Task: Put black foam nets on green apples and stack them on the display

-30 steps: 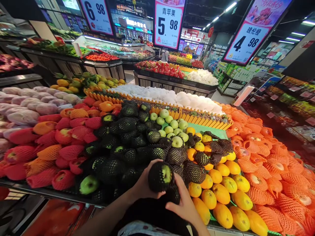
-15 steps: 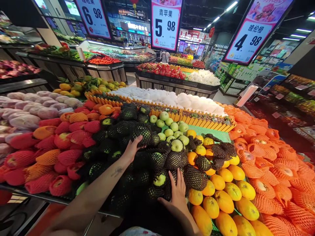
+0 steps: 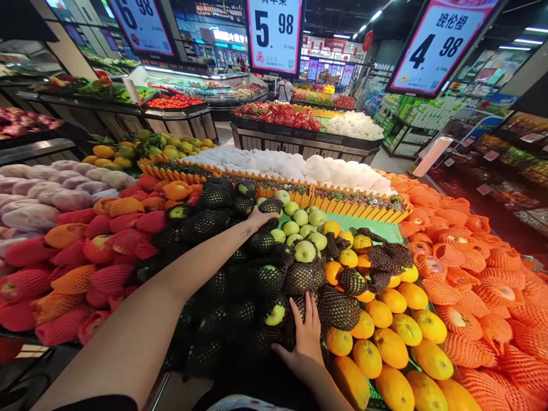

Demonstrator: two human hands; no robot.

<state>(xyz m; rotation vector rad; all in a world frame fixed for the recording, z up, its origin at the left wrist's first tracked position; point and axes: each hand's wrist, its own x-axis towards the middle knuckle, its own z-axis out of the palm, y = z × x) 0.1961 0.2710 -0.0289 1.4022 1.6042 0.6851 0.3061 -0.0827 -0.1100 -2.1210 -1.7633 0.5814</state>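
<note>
My left hand (image 3: pixel 258 217) is stretched far out over the pile of green apples in black foam nets (image 3: pixel 222 274). Its fingers curl round one netted apple (image 3: pixel 271 206) at the back of the pile, beside the bare green apples (image 3: pixel 305 220). Close to my body, my right hand (image 3: pixel 305 338) lies flat, fingers spread, on the netted apples at the front edge. Just left of its fingers sits a netted apple with its green skin showing (image 3: pixel 276 313).
Red- and orange-netted fruit (image 3: pixel 98 251) lies to the left, yellow-orange fruit (image 3: pixel 394 342) and orange-netted fruit (image 3: pixel 479 285) to the right. A yellow picket divider (image 3: pixel 342 205) backs the pile, with white-netted fruit (image 3: pixel 299 165) behind. Price signs (image 3: pixel 274 31) hang overhead; more stands lie beyond.
Both hands held one netted apple near my body a second ago. My right hand then settled flat on the front apples, while my left reached steadily farther back with a netted apple.
</note>
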